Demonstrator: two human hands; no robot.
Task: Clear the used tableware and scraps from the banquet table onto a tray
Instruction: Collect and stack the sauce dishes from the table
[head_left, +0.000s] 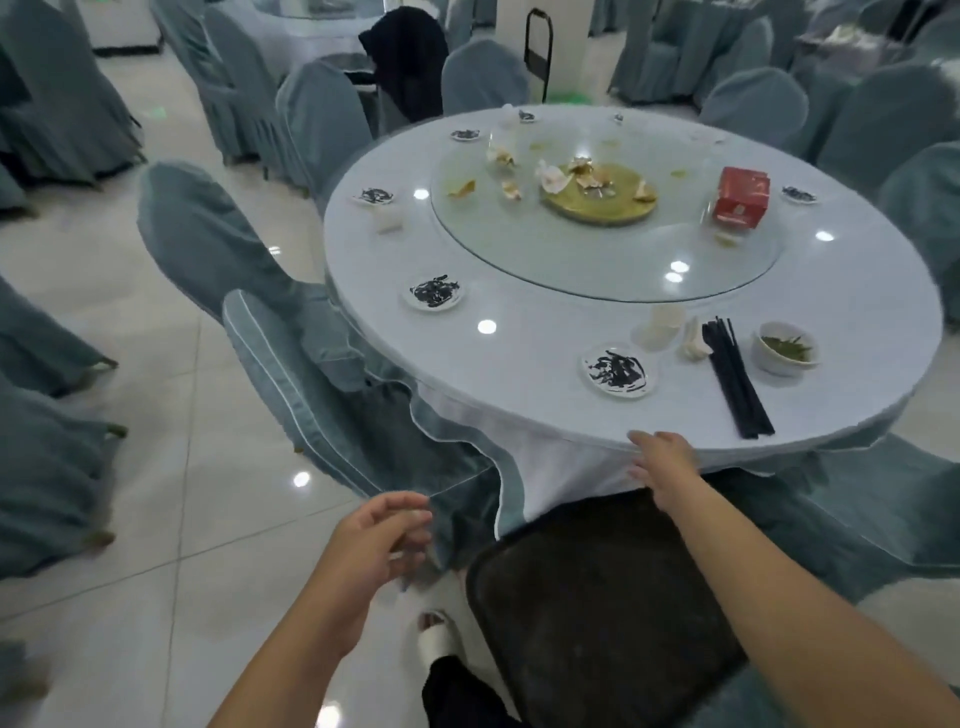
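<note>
A round banquet table (519, 374) with a pale cloth carries several small plates of dark scraps, the nearest plate (618, 370) close to the front edge. Black chopsticks (735, 379), a white bowl with green leaves (785, 348), a crumpled napkin (695, 340) and a translucent cup (662, 325) lie at the near right. A dark tray (602, 613) sits below the table edge on a chair. My right hand (665, 465) rests with straight fingers on the table's front edge. My left hand (382, 535) hangs loosely curled over the floor and holds nothing.
A glass turntable (597, 260) holds a yellow-stained platter (597, 200), paper and food scraps and a red box (740, 197). Chairs in grey-green covers ring the table, one (332, 395) close at the left. A shiny tiled floor (171, 493) lies to the left.
</note>
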